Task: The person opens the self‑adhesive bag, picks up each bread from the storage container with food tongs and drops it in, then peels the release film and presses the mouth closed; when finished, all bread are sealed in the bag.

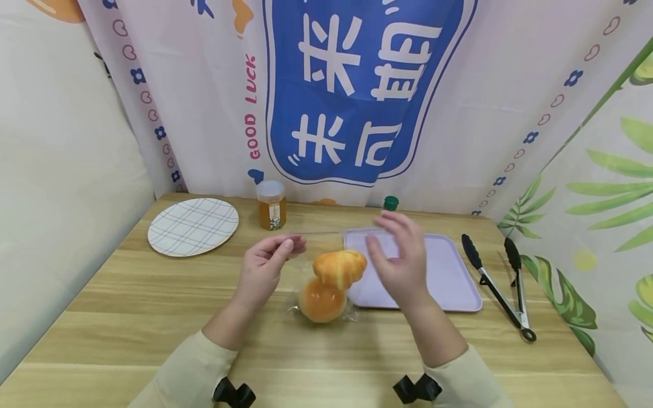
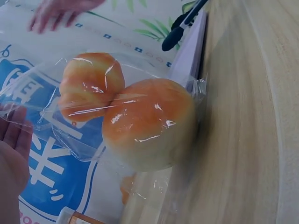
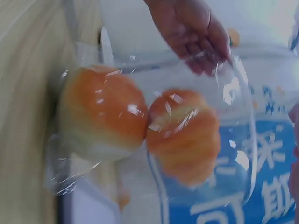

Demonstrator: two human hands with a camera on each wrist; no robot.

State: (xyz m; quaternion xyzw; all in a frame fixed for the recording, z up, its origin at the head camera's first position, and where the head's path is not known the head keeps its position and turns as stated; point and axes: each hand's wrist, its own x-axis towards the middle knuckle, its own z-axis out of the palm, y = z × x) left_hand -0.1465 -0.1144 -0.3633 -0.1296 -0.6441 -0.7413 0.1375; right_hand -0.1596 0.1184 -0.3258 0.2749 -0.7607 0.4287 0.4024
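A clear plastic bag (image 3: 251,154) stands upright on the table with two breads inside. The round bun (image 1: 322,300) sits at the bottom, and the croissant-shaped bread (image 1: 340,268) leans on top of it. My left hand (image 1: 265,265) pinches one side of the bag's mouth between thumb and fingers; the right wrist view also shows this left hand (image 3: 194,32) at the plastic rim. On the other side, my right hand (image 1: 400,260) is raised with spread fingers and holds nothing. In the left wrist view, that right hand (image 2: 63,10) appears apart from the bag.
A lilac tray (image 1: 444,272) lies behind the right hand, with black-tipped tongs (image 1: 502,300) to its right. At the back stand a honey jar (image 1: 271,207) and a green-capped bottle (image 1: 390,203). A checked oval plate (image 1: 194,226) lies at the left on the wooden table (image 1: 153,317).
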